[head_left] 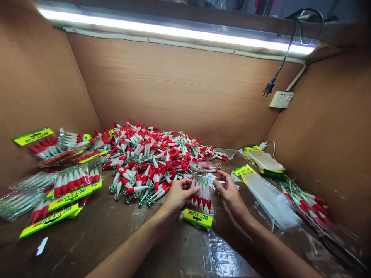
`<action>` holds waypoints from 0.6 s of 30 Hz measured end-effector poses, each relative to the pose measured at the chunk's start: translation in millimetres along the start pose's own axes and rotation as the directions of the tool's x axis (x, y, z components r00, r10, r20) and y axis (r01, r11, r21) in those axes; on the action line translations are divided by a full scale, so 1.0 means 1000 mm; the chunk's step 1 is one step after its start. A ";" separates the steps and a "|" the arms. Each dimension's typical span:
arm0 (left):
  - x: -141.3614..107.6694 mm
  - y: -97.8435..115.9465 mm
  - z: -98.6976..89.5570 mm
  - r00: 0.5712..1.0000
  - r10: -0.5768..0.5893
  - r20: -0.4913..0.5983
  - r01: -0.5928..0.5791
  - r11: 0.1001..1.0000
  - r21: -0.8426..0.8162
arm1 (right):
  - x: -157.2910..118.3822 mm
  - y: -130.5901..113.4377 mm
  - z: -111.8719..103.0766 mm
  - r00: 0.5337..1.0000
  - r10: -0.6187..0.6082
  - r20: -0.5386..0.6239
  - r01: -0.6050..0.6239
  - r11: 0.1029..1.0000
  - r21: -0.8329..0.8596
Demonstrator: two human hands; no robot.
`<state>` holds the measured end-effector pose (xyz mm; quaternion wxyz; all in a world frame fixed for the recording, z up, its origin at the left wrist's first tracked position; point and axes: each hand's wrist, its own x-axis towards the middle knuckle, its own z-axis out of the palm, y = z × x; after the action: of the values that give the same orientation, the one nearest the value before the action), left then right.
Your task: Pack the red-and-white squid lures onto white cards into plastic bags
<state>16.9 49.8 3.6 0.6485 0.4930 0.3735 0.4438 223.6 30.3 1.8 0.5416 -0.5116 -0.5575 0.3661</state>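
Observation:
A clear packet of red-and-white fishing lures point(202, 195) lies in front of me, its yellow-green BCT LURE header card point(198, 219) toward me. My left hand point(181, 195) pinches the packet's left side, thumb on top. On the other side, my right hand point(230, 193) is curved with thumb and fingers apart; no object shows between them. Its fingertips are close to the packet's right edge and a white printed slip point(211, 180). Just beyond both hands rises a large heap of loose red-and-white lures point(150, 154) with green hooked ends.
Filled lure packets point(72, 181) are piled at the left. Empty clear bags point(266, 197) with yellow headers lie at the right, beside more lures point(311, 206). A black plug point(269, 88) dangles near a wall socket point(281, 99). Wooden panels point(185, 88) enclose the table.

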 end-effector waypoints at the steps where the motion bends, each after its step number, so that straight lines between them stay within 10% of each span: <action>1: 0.000 0.001 -0.001 1.000 0.009 -0.001 -0.009 1.000 -0.017 | 0.000 0.003 0.003 0.992 0.042 0.118 -0.048 0.998 0.051; 4: 0.002 -0.001 -0.001 0.999 0.021 0.024 -0.020 0.998 -0.056 | -0.004 0.009 0.012 0.928 0.112 0.354 -0.177 0.971 0.158; 18: 0.001 0.001 -0.003 0.997 -0.037 0.065 0.039 0.998 -0.042 | -0.012 0.010 0.022 0.886 0.151 0.438 -0.391 0.752 0.531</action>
<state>14.4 51.6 3.7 0.6789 0.4858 0.3521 0.4232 202.7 23.7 -13.9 0.5017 -0.3099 -0.4199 0.6898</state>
